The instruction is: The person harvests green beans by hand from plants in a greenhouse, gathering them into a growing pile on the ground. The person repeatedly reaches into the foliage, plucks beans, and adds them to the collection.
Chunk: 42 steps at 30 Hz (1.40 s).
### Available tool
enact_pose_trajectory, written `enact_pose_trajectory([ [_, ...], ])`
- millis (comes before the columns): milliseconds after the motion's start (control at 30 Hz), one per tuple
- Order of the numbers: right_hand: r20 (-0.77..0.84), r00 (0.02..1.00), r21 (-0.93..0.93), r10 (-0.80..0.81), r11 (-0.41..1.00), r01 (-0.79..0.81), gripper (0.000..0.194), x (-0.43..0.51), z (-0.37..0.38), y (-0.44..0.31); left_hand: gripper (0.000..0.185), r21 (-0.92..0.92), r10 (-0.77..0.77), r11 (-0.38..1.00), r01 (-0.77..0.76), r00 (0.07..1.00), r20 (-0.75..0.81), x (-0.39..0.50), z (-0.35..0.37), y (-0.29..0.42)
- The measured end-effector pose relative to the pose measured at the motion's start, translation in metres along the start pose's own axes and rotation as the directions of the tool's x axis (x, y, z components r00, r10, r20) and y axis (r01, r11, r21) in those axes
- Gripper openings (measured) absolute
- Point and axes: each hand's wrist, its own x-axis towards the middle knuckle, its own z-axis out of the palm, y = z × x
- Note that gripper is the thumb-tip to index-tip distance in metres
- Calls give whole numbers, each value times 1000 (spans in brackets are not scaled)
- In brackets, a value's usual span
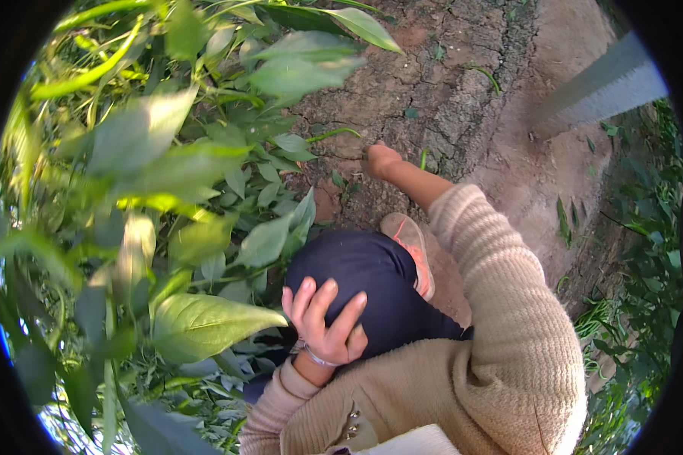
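My left hand (331,329) rests on my bent knee in dark trousers (358,273), fingers apart, a metal bangle (319,358) at its wrist. My right hand (382,161) is stretched down close to the cracked soil, fingers curled. Whether something is inside them is hidden. Just past its fingertips lies a slender green chili pepper (336,134), its near end by the leaves. Another thin green piece (423,159), possibly a pepper, shows beside the right wrist. Leafy pepper plants (267,239) crowd my left side, and a long green pepper (94,71) hangs at upper left.
A grey post (603,85) stands at upper right. One curved green pepper (486,77) lies on the dry soil (398,74). At right, several green peppers (595,318) lie beside more foliage (649,227). My shoe (410,244) is planted below my right forearm.
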Motion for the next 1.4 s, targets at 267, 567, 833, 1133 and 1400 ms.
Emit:
enact_pose_trajectory([
  [267,82,984,197,-157,971,138,40,95,13,-33,31,-75,141,987,-144,989,-44,-2,12,-18],
  [567,-50,989,24,-140,990,141,26,133,75,-22,40,-46,186,983,-180,957,222,-8,-26,-36],
  [833,-287,957,694,-32,682,231,28,-47,49,0,32,8,268,962,-272,952,150,1,-18,-13],
  [1133,-657,753,377,32,879,292,27,-262,13,120,40,41,370,928,-371,929,27,6,-18,33],
  [1400,-820,505,206,272,961,-183,24,-450,7,247,38,29,374,927,-373,925,-72,-3,-19,57],
])
